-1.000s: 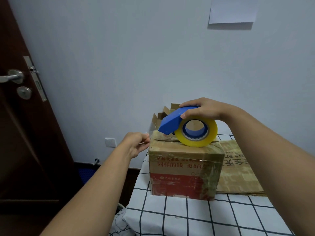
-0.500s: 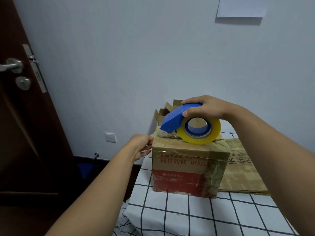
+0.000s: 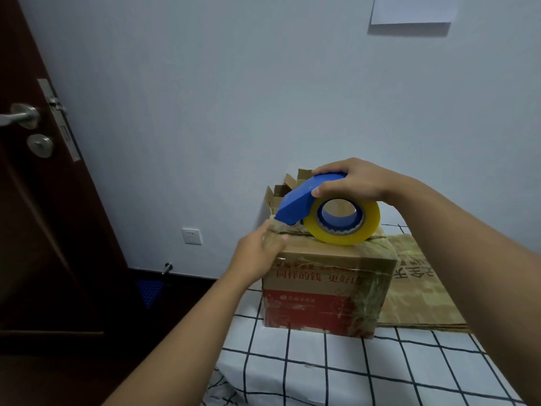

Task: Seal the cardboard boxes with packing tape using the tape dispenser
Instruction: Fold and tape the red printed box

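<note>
A closed cardboard box [image 3: 328, 291] with red print and old clear tape stands on the checked tablecloth. On its top rests a blue tape dispenser [image 3: 301, 200] carrying a yellowish tape roll [image 3: 345, 227]. My right hand [image 3: 351, 183] grips the dispenser from above. My left hand [image 3: 259, 253] is at the box's top left corner, fingers pinching the clear tape end just below the dispenser's nose. Behind stands another box [image 3: 281, 189] with raised flaps, mostly hidden.
Flattened cardboard [image 3: 421, 285] lies to the right of the box on the table [image 3: 322, 370]. A dark wooden door [image 3: 38, 200] with a metal handle stands at the left. The wall holds a socket [image 3: 191, 236] and a sheet of paper [image 3: 415, 8].
My left hand rose from beside the box's left side to the top left corner and closed on the tape end. The dispenser stayed on the box top.
</note>
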### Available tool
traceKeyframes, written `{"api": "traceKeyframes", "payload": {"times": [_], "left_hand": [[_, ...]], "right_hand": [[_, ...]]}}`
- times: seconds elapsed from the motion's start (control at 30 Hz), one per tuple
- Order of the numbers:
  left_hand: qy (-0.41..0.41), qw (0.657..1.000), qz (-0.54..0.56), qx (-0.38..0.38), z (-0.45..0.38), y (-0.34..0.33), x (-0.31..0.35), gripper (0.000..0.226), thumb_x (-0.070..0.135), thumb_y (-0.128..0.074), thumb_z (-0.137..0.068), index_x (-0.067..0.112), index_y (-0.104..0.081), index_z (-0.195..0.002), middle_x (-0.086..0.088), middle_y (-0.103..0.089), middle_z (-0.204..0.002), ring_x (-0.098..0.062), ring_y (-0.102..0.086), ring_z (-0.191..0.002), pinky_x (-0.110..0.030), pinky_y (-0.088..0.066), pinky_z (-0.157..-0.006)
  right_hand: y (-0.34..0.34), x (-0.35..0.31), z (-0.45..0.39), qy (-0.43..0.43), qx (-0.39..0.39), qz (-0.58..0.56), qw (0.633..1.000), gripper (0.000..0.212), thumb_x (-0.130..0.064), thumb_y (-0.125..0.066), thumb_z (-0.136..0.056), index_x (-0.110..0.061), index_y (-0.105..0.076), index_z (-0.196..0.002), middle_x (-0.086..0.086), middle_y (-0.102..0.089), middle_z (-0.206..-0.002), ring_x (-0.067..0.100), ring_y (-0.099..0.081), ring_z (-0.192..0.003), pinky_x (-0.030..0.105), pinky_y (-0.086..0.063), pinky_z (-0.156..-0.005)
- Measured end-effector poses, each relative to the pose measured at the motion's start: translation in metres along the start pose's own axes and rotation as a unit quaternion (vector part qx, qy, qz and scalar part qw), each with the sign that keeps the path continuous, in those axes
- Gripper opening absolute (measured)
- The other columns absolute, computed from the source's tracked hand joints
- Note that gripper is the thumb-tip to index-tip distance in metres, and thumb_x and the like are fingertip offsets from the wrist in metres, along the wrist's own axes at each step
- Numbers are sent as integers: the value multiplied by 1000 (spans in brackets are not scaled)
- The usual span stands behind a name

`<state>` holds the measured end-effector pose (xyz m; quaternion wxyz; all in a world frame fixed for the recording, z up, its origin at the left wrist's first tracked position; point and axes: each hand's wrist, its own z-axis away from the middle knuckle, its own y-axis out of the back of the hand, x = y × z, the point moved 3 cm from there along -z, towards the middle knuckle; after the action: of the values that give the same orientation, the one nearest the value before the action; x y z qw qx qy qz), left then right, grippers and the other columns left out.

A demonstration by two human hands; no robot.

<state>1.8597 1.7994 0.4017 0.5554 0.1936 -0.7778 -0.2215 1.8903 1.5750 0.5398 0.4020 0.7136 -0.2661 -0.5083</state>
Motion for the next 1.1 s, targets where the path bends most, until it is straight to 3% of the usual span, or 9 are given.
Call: {"api": "traceKeyframes", "payload": {"times": [0.07, 0.17, 0.3, 0.43, 0.63, 0.7, 0.8, 0.93, 1.1], "left_hand": [[9, 999, -32, 7, -5, 11, -3, 61, 47, -58, -95, 26, -40, -149, 0, -54, -142, -23, -56, -123, -31, -44, -96], [-17, 993, -96, -63, -10, 13, 0, 61, 61, -54, -90, 29, -46, -142, -2, -58, -136, -22, -56, -122, -27, -45, -87], [10, 988, -58, -142, 1, 2, 2, 105, 79, -66, -65, 36, -20, -150, 6, -55, -133, -18, -56, -119, -33, -51, -92], [-9, 991, -28, -131, -1, 3, -3, 94, 64, -73, -73, 40, -21, -148, 10, -61, -120, -13, -61, -108, -34, -55, -88], [-17, 982, -44, -182, -19, 24, -12, 101, 67, -66, -70, 42, -15, -154, 10, -51, -135, -15, -53, -122, -29, -47, -96], [-10, 975, -71, -210, -21, 24, -16, 101, 72, -64, -71, 42, -12, -154, 9, -43, -144, -14, -46, -130, -27, -42, -99], [-52, 976, -116, -175, -25, 24, -12, 107, 82, -61, -69, 44, -10, -154, 13, -7, -163, -12, -17, -148, -39, -26, -117], [-81, 981, -128, -122, -25, 13, 3, 89, 93, -47, -65, 42, -41, -138, 14, -47, -136, -10, -50, -122, -38, -48, -98], [-79, 976, -190, -66, -26, 4, -3, 80, 92, -35, -72, 37, -43, -129, 17, -52, -121, -7, -54, -104, -36, -52, -81]], "right_hand": [[1, -4, -2, 4, -9, 8, 1000, 62, -68, -70, -74, -42, -60, -129, -15, -57, -124, 8, -58, -103, 26, -40, -85], [1, -6, -6, -2, -18, 0, 1000, 65, -69, -69, -71, -40, -61, -129, -14, -57, -126, 6, -57, -103, 25, -42, -85], [1, 0, -6, -12, -16, -16, 1000, 56, -61, -71, -81, -37, -61, -131, -12, -56, -129, 5, -56, -102, 23, -41, -82], [2, -4, -5, -9, -16, -12, 1000, 58, -61, -71, -80, -36, -61, -131, -13, -56, -124, 4, -56, -100, 24, -41, -83], [5, -14, -6, -7, -12, -7, 1000, 63, -65, -72, -76, -35, -62, -131, -16, -55, -122, 7, -55, -105, 27, -41, -88], [-2, -12, -8, -10, -5, -6, 1000, 64, -65, -72, -77, -34, -61, -132, -14, -55, -127, 12, -54, -111, 28, -41, -91], [-7, -11, -11, -11, 6, -15, 1000, 68, -67, -71, -76, -33, -60, -134, -13, -55, -133, 13, -53, -114, 28, -41, -91], [-9, -12, -14, -13, 7, -19, 1000, 70, -68, -70, -73, -33, -61, -133, -11, -55, -137, 14, -53, -115, 29, -41, -92], [-8, -8, -11, -13, 14, -20, 1000, 63, -64, -70, -79, -32, -61, -132, -12, -56, -132, 13, -54, -112, 28, -40, -91]]}}
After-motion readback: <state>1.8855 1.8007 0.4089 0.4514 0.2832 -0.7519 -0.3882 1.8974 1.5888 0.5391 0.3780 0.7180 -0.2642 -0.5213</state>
